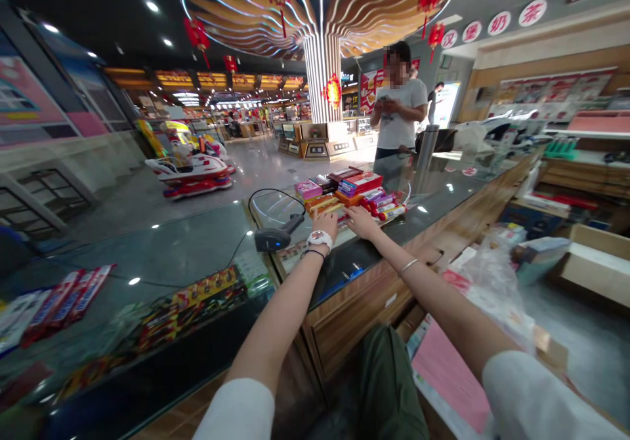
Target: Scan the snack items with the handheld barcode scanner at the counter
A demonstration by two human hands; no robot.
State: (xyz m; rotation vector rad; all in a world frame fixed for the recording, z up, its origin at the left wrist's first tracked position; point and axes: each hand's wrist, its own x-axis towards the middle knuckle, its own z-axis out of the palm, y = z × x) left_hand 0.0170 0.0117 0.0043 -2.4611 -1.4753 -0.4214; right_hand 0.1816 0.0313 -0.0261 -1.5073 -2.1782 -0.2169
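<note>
My left hand (325,221), with a white watch at its wrist, lies with fingers stretched out on flat orange-yellow candy packs (321,203). Just to its right, my right hand (363,221) reaches in with its fingers extended at the near edge of the same pile. Red and purple candy rolls (380,200) are stacked beside the right hand. Behind them lie a red box (367,181), dark brown packs (344,173) and a pink pack (308,189). The fingertips are small in view, and nothing shows lifted in either hand.
A black barcode scanner (275,238) with a looped cable lies left of my left hand on the glass counter (197,243). Red wrapped bars (73,302) lie far left. Across the counter stands a person (401,109) near a metal cylinder (427,148). Cardboard boxes (603,263) are at right.
</note>
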